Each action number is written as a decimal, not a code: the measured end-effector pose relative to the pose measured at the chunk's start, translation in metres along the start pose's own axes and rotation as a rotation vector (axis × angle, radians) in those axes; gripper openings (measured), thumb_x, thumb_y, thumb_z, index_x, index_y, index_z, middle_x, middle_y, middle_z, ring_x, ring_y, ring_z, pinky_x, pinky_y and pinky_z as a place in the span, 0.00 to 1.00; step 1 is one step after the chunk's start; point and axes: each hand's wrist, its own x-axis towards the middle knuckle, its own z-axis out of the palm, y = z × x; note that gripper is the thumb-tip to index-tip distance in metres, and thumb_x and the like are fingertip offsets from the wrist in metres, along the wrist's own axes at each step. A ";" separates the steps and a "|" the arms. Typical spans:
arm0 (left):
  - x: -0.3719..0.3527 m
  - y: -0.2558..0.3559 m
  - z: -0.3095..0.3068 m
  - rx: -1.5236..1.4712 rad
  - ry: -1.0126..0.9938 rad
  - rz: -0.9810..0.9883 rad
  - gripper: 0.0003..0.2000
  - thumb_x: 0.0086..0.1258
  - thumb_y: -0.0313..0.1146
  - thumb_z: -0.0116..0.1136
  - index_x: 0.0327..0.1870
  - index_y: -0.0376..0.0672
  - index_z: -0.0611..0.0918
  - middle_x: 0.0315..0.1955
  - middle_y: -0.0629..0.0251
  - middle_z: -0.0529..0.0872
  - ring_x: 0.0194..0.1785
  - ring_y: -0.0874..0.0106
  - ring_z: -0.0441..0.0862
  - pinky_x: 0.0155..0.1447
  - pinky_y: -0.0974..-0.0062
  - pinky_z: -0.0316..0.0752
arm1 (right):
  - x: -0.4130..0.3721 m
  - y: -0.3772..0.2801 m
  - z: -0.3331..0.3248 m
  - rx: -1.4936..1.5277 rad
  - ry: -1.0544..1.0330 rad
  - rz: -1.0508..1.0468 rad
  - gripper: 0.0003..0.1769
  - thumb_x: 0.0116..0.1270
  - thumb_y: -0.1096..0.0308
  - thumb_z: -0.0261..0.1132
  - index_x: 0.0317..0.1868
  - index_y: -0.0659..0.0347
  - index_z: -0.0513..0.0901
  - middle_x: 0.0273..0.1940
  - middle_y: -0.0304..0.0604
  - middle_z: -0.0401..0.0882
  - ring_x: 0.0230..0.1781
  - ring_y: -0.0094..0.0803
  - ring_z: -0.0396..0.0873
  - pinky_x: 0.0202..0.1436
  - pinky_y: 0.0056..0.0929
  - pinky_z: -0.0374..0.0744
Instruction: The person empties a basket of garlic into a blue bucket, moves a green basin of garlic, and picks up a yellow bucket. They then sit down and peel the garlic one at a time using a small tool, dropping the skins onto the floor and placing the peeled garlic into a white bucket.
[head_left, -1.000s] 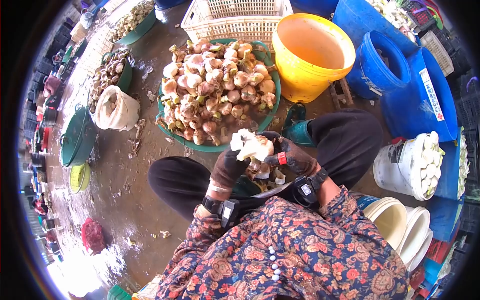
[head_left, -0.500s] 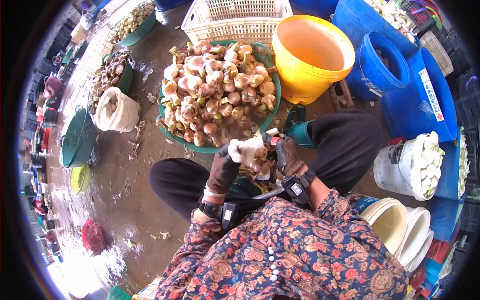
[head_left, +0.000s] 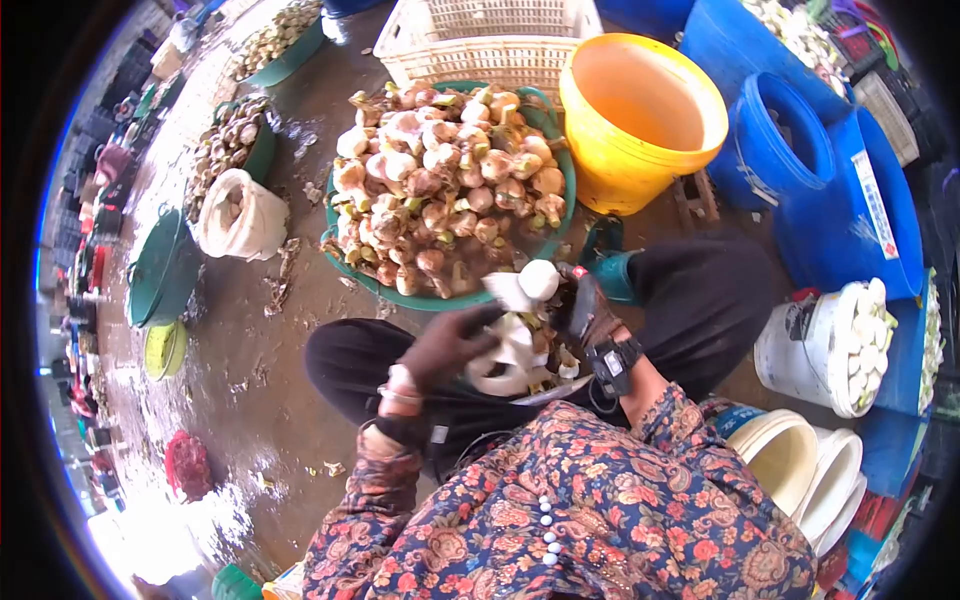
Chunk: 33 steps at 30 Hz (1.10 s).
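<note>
Our left hand (head_left: 452, 345) and right hand (head_left: 594, 308) are apart near the green tub (head_left: 400, 297), white bulb (head_left: 540, 280) between; we cannot tell their grip.

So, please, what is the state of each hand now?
Left hand: blurred; grip cannot be told.
Right hand: near the white bulb; grip cannot be told.

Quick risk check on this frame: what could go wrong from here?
- Drop: the white bulb is by the right hand's fingertips; the left hand looks off it, so it might slip.
- Spill: bulbs heap above the green basin's rim; a knock could roll some out.
- Slip: scraps lie on a wet-looking floor.
</note>
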 end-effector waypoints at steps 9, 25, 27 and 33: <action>0.001 -0.002 -0.087 0.356 0.340 -0.262 0.26 0.58 0.51 0.62 0.51 0.40 0.77 0.38 0.51 0.83 0.43 0.55 0.81 0.47 0.64 0.75 | 0.000 -0.140 0.055 0.352 0.045 -0.239 0.23 0.68 0.54 0.51 0.51 0.65 0.75 0.38 0.45 0.78 0.38 0.33 0.76 0.40 0.31 0.76; -0.023 -0.254 -0.451 0.944 0.987 -1.165 0.42 0.56 0.48 0.61 0.70 0.48 0.53 0.70 0.58 0.51 0.68 0.59 0.60 0.67 0.65 0.62 | -0.051 -0.082 0.030 0.154 0.276 0.420 0.19 0.64 0.57 0.58 0.48 0.62 0.75 0.42 0.44 0.76 0.43 0.38 0.73 0.48 0.36 0.72; -0.021 -0.282 -0.482 0.984 0.907 -1.193 0.42 0.56 0.47 0.61 0.70 0.48 0.52 0.70 0.59 0.51 0.69 0.60 0.60 0.67 0.65 0.62 | -0.041 -0.078 0.028 0.190 0.344 0.450 0.16 0.64 0.58 0.57 0.45 0.62 0.75 0.42 0.45 0.76 0.43 0.39 0.73 0.47 0.37 0.72; -0.006 -0.308 -0.498 1.160 0.876 -1.231 0.21 0.52 0.39 0.59 0.50 0.50 0.76 0.49 0.55 0.78 0.51 0.57 0.78 0.53 0.63 0.73 | -0.022 -0.061 0.030 0.325 0.421 0.435 0.09 0.65 0.61 0.56 0.37 0.57 0.76 0.45 0.47 0.76 0.45 0.40 0.73 0.50 0.37 0.72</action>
